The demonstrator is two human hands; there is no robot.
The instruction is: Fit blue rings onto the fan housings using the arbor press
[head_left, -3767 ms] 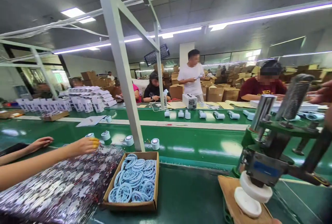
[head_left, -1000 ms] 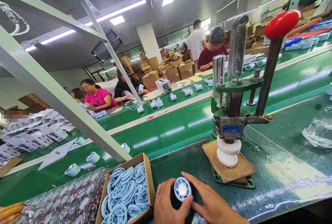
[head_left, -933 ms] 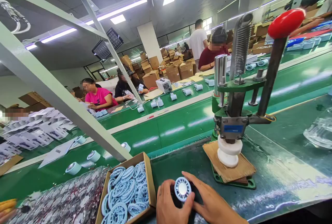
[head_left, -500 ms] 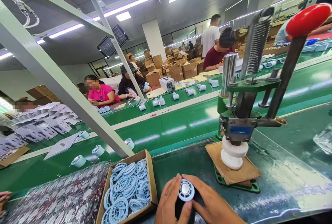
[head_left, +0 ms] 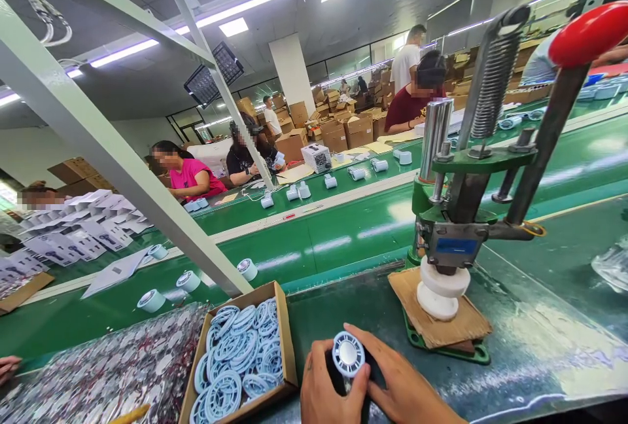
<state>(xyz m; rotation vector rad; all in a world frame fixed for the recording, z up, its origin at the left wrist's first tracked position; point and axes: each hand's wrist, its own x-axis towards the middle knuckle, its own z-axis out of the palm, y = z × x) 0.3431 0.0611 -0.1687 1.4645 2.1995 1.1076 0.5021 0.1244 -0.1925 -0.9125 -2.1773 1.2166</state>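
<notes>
Pale-blue, the round, silver-middled piece (head_left: pixel 348 352) is needing gentle pinching, bare left hand (head_left: pixel 326 385) at seven o'clock and right hand (head_left: pixel 405 385) at four holding it.

A part (head_left: pixel 348 354) sits between 2 hands (head_left: pixel 316 381), a box (head_left: pixel 287 342) of rings (head_left: pixel 248 344) left, a press (head_left: pixel 457 244) right.

A head-worn camera looks forward and down, tilted.

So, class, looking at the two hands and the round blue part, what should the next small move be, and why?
Probably carry the round blue part toward the hand press: the left hand and right hand hold it, and the press stands just beyond, to the right, its red knob raised.
</notes>
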